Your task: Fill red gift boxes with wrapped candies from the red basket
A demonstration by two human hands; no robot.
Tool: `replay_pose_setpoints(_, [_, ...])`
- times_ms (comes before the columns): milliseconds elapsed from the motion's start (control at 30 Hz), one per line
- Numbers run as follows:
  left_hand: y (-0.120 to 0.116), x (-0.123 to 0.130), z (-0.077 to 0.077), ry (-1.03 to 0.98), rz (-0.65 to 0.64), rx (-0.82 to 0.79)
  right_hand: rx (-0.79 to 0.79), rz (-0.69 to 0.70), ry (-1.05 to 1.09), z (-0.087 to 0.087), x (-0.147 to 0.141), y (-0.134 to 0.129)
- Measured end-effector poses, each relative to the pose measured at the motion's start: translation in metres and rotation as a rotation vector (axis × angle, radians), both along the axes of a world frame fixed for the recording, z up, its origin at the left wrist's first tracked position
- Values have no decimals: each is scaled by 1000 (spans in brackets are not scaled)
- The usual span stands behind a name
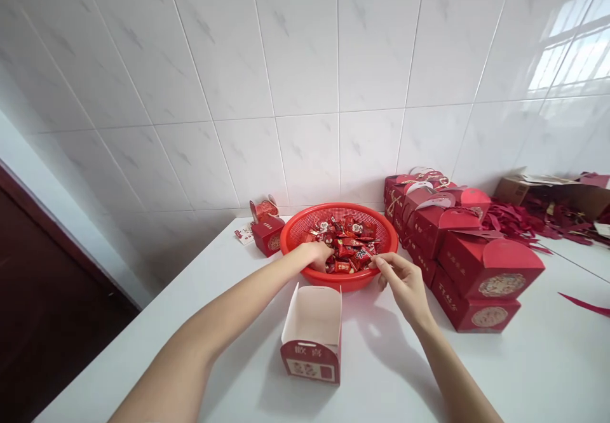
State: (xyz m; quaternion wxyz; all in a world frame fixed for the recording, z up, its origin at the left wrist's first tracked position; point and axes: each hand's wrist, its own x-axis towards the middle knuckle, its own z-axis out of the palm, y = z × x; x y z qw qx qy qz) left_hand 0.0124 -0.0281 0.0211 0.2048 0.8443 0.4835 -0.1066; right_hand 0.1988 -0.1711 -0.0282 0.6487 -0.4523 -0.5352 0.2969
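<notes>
Wrapped candies in red wrappers (350, 245) fill the bottom of a red plastic colander (339, 278). My left hand (318, 255) reaches over the near left rim into the candies, its fingertips hidden among them. At the right rim, my right hand (403, 278) has thumb and forefinger pinched together; whatever lies between them is too small to make out. In front of the colander stands an open red gift box (312, 353), its pale inside showing and no candy visible in it.
Closed red gift boxes (490, 264) are stacked at the right. Behind them lie dark red ribbons (517, 220) and a cardboard box (524, 188). A small red box (267, 234) stands left of the colander beside a printed card (244, 235). A tiled wall (305, 156) backs the white table (229, 372).
</notes>
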Motion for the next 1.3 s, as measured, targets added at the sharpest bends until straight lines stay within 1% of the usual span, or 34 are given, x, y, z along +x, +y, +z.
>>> replay_pose_setpoints(33, [3, 3, -5, -23, 4, -6, 5, -4, -6, -1, 0, -1])
replay_pose_setpoints(100, [10, 4, -9, -93, 25, -34, 11, -17, -26, -2, 0, -2])
replay_pose_setpoints(233, [17, -7, -7, -310, 110, -126, 46, -98, -108, -4, -3, -4])
replay_pose_setpoints(367, [15, -10, -4, -568, 186, -220, 107, -190, -190, -8, -5, -3])
replay_pose_setpoints(533, [13, -11, -4, -728, 285, -291, 186, -318, -226, -8, -5, 1])
replay_pose_setpoints(600, [13, -13, -5, -803, 271, -333, 208, -327, -256, -4, -5, 4])
replay_pose_setpoints(667, [12, -16, -5, -886, 228, -388, 197, -292, -313, 2, -7, 8])
replay_pose_setpoints(800, [12, -18, -6, -989, 154, -456, 78, -156, -453, 12, -17, 22])
replay_pose_setpoints(867, [14, -17, -7, -1029, 95, -445, -5, -143, -530, 13, -24, 29])
replay_pose_setpoints(900, [15, -17, -7, -1041, 65, -428, -46, -162, -575, 13, -27, 32])
replay_pose_setpoints(967, [18, -16, -9, -1000, 18, -364, -105, -224, -654, 12, -32, 36])
replay_pose_setpoints(1033, [21, -15, -10, -888, -6, -305, -105, -265, -673, 8, -34, 38])
replay_pose_setpoints(1133, [21, -12, -12, -668, -56, -315, -32, -251, -539, 4, -31, 37])
replay_pose_setpoints(1200, [18, -7, -11, -458, -124, -322, 6, -228, -433, 2, -27, 36])
replay_pose_setpoints(1300, [12, 6, -10, -161, -231, -241, 30, -214, -380, 2, -24, 34])
